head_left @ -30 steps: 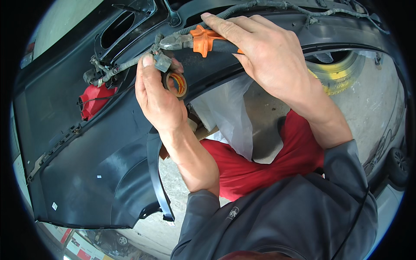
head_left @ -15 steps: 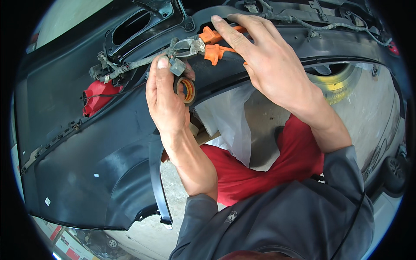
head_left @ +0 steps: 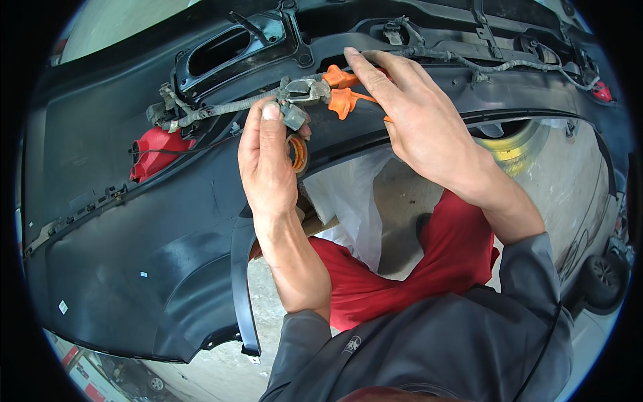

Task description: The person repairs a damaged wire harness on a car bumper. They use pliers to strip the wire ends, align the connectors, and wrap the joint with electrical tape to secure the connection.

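Observation:
Thumb and fingers of my left hand [head_left: 266, 161] pinch a grey plug connector [head_left: 294, 116] on a taped wiring harness [head_left: 231, 107]. A roll of tape [head_left: 299, 154] sits at the same hand's fingers, partly hidden. My right hand [head_left: 429, 117] is closed around the orange-handled pliers [head_left: 342, 103]; the palm side and most of the handles are out of sight. The plier jaws lie on the harness just above the connector. What exactly is between them cannot be made out.
A large black bumper [head_left: 194, 268] spreads under the harness. Its bracket [head_left: 288, 33] rises behind my hands. A red lamp [head_left: 157, 151] is at the left. Beyond the bumper opening are plastic sheeting [head_left: 355, 208] and a yellow-marked tyre [head_left: 512, 147]. Another harness stretch [head_left: 502, 67] runs right.
The view has shifted, so the bumper appears lower. The plier jaws now look closer together over the harness. The tape roll has turned and shows a narrower side. Both hands keep their holds.

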The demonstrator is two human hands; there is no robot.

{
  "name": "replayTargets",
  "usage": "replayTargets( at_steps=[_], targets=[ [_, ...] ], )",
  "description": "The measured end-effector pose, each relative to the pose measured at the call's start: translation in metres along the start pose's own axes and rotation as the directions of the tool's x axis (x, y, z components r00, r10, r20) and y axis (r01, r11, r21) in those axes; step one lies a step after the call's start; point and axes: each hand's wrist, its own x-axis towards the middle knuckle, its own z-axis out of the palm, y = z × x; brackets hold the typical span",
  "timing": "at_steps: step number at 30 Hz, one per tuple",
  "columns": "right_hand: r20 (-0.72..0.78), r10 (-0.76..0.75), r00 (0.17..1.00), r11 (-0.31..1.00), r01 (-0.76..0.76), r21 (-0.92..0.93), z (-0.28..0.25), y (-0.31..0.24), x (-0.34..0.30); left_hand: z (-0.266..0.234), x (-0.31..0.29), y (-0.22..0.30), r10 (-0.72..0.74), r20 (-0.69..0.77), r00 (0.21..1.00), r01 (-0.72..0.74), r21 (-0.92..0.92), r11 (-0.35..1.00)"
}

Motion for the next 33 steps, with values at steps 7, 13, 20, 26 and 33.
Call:
replayTargets(
  at_steps=[7,13,20,26,33],
  targets=[
    [0.035,-0.020,0.999,1.000,0.020,0.021,-0.006,-0.001,0.009,-0.002,0.002,0.003,-0.021,0.014,1.000,0.021,-0.051,0.998],
    [0.084,-0.078,0.993,0.992,0.085,-0.089,-0.011,0.001,0.016,-0.001,0.000,0.001,0.011,-0.008,1.000,-0.010,0.049,0.999],
    [0.184,-0.095,0.978,0.976,0.128,-0.177,-0.021,-0.004,0.020,-0.007,0.001,-0.002,0.006,-0.003,1.000,-0.006,0.101,0.995],
    [0.290,-0.134,0.948,0.898,0.240,-0.370,-0.033,-0.011,0.024,-0.013,-0.001,-0.003,0.056,-0.023,0.998,-0.046,0.306,0.951],
    [0.299,-0.184,0.936,0.912,0.276,-0.303,-0.035,-0.003,0.031,-0.012,-0.001,-0.002,0.085,-0.037,0.996,-0.064,0.390,0.918]
  ],
)
